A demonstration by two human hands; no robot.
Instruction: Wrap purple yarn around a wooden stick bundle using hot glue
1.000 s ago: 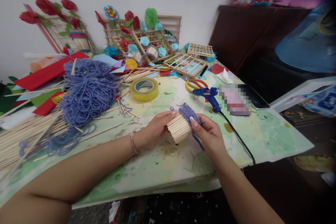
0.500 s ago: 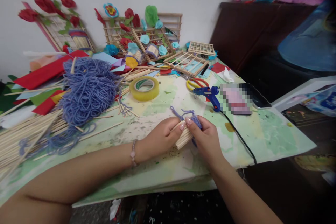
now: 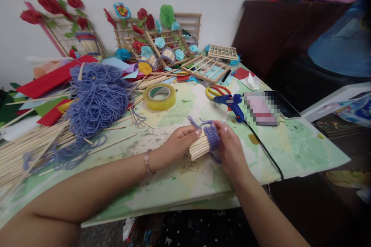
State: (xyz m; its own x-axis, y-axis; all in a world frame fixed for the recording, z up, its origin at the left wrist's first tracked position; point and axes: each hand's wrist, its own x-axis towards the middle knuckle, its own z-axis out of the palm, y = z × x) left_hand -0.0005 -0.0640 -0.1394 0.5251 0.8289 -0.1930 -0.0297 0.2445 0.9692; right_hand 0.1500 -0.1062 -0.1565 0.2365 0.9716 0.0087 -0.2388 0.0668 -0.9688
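Between my hands, just above the table, is a small bundle of wooden sticks [image 3: 199,149] lying side by side. A band of purple yarn [image 3: 213,139] is wound round its right end, with loose strands curling off the top and below. My left hand [image 3: 183,141] pinches the bundle at its left side, thumb on top. At the yarn-wrapped end, my right hand [image 3: 232,146] closes round the edge, its thumb raised near the rim; the fingertips are partly hidden behind. Beyond my left hand lies a big tangle of purple yarn [image 3: 97,98].
A yellow tape roll [image 3: 160,102], scissors [image 3: 217,92], a blue glue gun [image 3: 232,104] with its cord, and a phone [image 3: 282,104] lie beyond my hands. Loose sticks [image 3: 31,150] cover the left. Stick frames [image 3: 207,67] with paper flowers stand against the wall.
My right hand has shifted right and its thumb has lifted off the sticks, so the purple yarn band now shows. My left hand keeps its hold, and the bundle has moved slightly left.
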